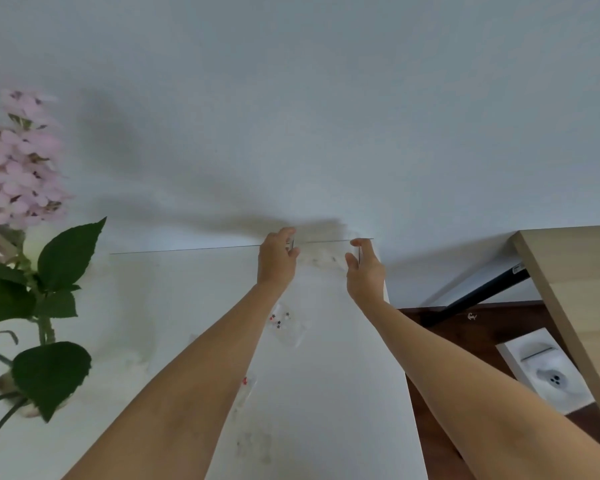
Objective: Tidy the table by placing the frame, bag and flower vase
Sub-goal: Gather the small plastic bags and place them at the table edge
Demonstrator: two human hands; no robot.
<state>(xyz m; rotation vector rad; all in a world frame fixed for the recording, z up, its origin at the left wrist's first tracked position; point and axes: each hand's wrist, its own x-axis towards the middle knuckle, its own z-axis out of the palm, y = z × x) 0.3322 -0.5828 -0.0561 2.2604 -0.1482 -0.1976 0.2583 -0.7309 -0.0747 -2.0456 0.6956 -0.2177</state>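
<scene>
Both arms stretched to the table's (187,306) far edge at centre frame, the left hand (276,261) and right hand (366,271) each pinching a side of the pale, nearly see-through frame (321,258) against the wall. The flower vase (14,386) stood lower left; the bag wasn't identifiable, so placing seemed unfinished.

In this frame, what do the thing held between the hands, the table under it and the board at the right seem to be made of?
The frame between the left hand and right hand looks like clear glass or acrylic: nearly see-through, only its edges showing. The table looks like smooth white laminate, faintly glossy. The board looks like pale wood or wood-look laminate, with visible grain.
</scene>
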